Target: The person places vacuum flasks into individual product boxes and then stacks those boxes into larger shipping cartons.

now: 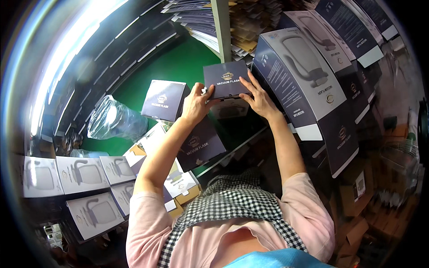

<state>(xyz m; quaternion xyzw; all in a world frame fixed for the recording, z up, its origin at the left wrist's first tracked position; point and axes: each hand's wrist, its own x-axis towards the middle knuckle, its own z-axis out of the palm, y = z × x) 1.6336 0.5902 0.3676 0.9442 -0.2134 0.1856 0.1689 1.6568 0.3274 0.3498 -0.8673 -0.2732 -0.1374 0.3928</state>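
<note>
A dark blue carton (226, 78) with a gold emblem stands at the far middle of the green table, its closed top facing me. My left hand (196, 105) grips its near left edge, with a small white bit at the fingers that I cannot make out. On the near right edge lies my right hand (260, 100), thumb and fingers around the corner. To the left is a similar carton with a bright top (163, 96). Another dark carton (201, 143) sits below my left wrist, partly hidden by the forearm.
A clear plastic bag (117, 119) lies on the green table (165, 58) at left. White-faced cartons (82, 175) are stacked at lower left. Tall flattened carton sleeves (299, 67) lean at right. Behind a pale post (221, 31) are piles of folded cardboard (192, 20).
</note>
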